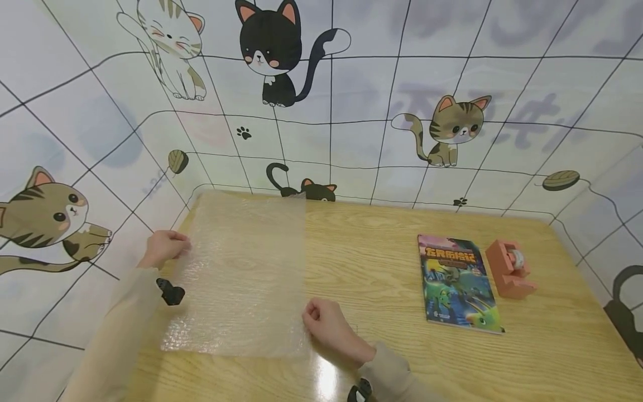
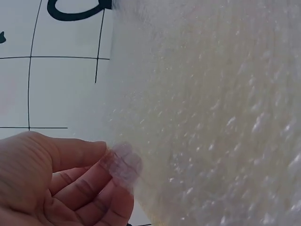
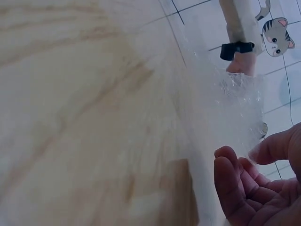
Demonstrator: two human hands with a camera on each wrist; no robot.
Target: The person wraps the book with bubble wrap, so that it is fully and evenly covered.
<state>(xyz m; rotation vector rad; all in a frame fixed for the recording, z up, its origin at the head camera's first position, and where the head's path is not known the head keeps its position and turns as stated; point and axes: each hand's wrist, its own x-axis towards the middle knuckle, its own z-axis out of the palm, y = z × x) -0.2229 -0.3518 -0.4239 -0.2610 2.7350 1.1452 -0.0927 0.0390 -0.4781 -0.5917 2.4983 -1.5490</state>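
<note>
In the head view, a sheet of clear wrap spreads over the left part of the desk, its far edge near the wall. The left hand pinches the wrap at its left edge; the right hand, fingers curled, grips the right edge closer to the near corner. Both arms wear pale sleeves and black straps. Well apart on the right, a book with a colourful cover lies flat, and a pink tape holder with a roll in it stands just beside. Cartoon cats and a dark grid cover the wall.

In the left wrist view, thumb and fingers nip the edge of the wrap, which bunches at the fingertips; its bumpy, shiny surface fills the right side.

In the right wrist view, thumb and curled fingers meet at the wrap's edge. Blurred wood grain of the desk fills the left, and the other hand shows beyond the wrap.
</note>
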